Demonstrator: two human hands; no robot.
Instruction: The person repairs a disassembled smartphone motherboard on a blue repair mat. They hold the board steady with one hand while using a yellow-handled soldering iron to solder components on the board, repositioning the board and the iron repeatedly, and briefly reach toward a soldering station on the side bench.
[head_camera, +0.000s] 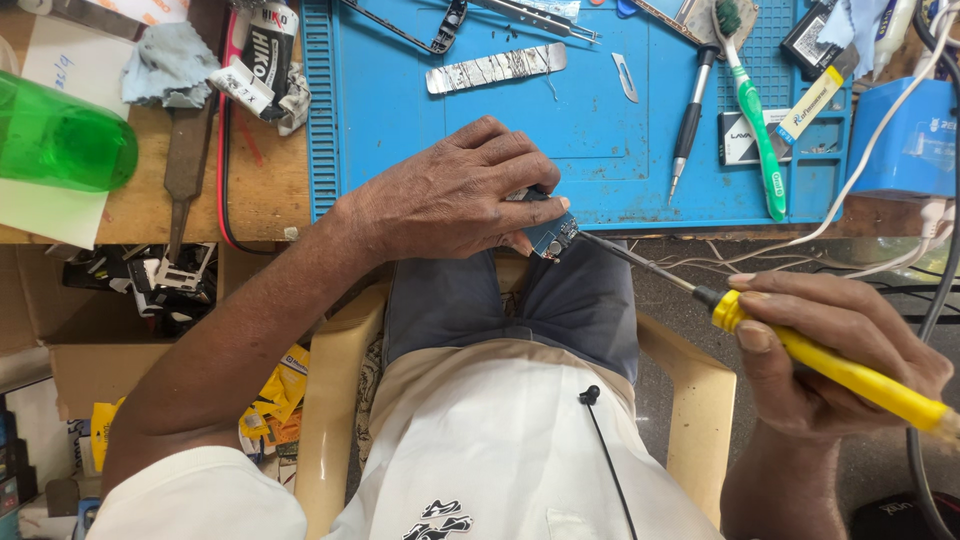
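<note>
yellow soldering iron (830, 365), right hand (835, 345), blue circuit board (552, 235), left hand (455, 195)

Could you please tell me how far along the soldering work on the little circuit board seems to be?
Already set out: the blue rubber work mat carries tools. In hand: the left hand pins the small blue circuit board at the mat's front edge, and the right hand brings the yellow-handled soldering iron, its tip at the board. Whether any joint is finished is too small to tell.

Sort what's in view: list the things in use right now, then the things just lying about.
In use: left hand holding small blue circuit board; right hand holding yellow soldering iron.

Lying about: green toothbrush, black screwdriver, metal strip, green bottle, grey cloth.
</note>
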